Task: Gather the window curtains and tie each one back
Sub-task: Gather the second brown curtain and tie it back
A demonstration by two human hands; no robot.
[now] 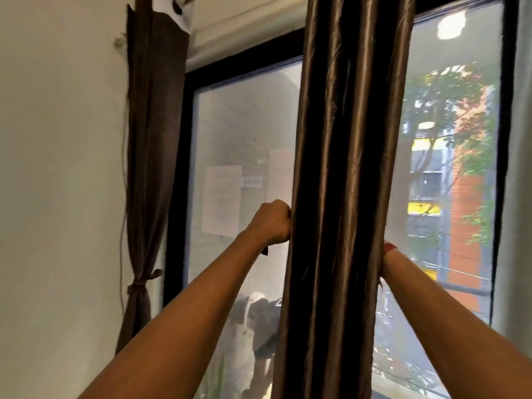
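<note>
Person stands w/ both arms raised to the middle curtain (pixel 342 197), a shiny dark-brown panel gathered into narrow vertical folds, hanging in front of the window (pixel 184 168) between its 2 panes. Left hand (pixel 272 223) is at the curtain's left edge, fingers curled tight into a fist on the fabric edge; a small dark scrap shows just under the wrist. Right hand (pixel 385 262) goes behind the curtain's right edge, approx a bit lower than the left. Only the wrist w/ a red band (pixel 389 249) shows, so can't tell its grip. 2nd piece, the left curtain (pixel 152 139), hangs against the wall (pixel 57 168) left of the window frame, already cinched low down by a knotted tie (pixel 139 285).
</note>
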